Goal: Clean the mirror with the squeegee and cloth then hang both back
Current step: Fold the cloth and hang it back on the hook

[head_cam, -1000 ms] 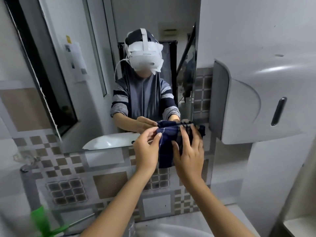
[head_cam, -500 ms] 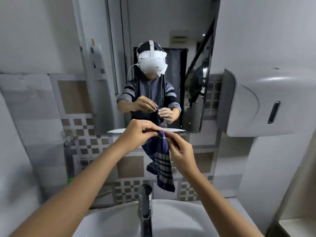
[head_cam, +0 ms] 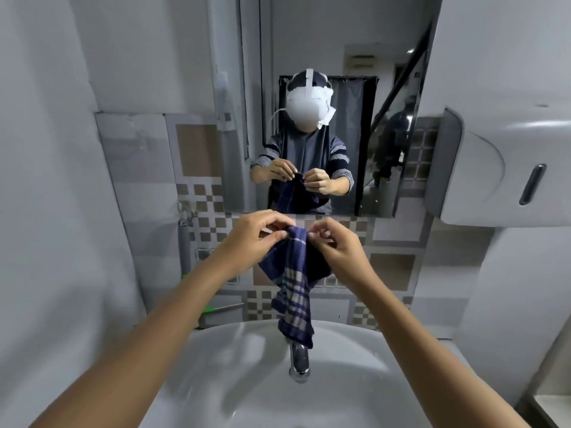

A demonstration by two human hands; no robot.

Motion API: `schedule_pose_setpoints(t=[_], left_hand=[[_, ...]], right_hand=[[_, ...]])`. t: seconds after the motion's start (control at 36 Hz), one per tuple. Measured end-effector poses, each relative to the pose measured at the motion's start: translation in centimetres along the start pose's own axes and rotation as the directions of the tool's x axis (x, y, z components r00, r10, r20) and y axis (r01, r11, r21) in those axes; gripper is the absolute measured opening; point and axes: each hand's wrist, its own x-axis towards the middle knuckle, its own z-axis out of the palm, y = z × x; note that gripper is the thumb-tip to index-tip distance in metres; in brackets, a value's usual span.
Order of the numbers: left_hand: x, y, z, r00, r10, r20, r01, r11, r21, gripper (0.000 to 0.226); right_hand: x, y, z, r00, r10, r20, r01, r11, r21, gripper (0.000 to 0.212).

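Head view shows us holding the cloth (head_cam: 293,282) up at chest height over the sink (head_cam: 247,366), just below the lower edge of the mirror (head_cam: 340,88). Our left hand (head_cam: 253,236) pinches one side of the cloth's top edge and our right hand (head_cam: 336,245) pinches the other, the two close together at about 12 o'clock of the cloth; the fingers (head_cam: 279,234) of both are closed tight on the gathered fabric. We judge the grip is meant to sort out the top edge, perhaps to find a corner or loop for hanging or to refold it for wiping (we cannot tell which). Held high like this, the rest falls free and clears the basin.

This dark blue cloth has a pale checked band running down its middle. It is bunched at the top, fans out below our hands, then narrows to a tail at 6 o'clock that hangs in front of the tap (head_cam: 299,362). It looks soft and limp.

A green-tipped handle (head_cam: 213,310), possibly the squeegee, lies against the tiled wall at about 8 o'clock of the cloth, well apart from our hands.
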Motion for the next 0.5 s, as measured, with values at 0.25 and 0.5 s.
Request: schedule_pose_setpoints(t=[0.25, 0.5], left_hand=[[-4.0, 0.3, 0.9, 0.970, -0.172, -0.173, 0.158, 0.983, -0.093, 0.009], [-6.8, -2.6, -0.9, 0.919, -0.391, -0.061, 0.318, 0.822, -0.471, 0.023]], right_hand=[[1.0, -4.2, 0.7, 0.974, -0.227, 0.018, 0.227, 0.956, -0.188, 0.004], [2.3, -5.1, 2.4, 0.946, -0.298, 0.130, 0.325, 0.879, -0.349, 0.004]])
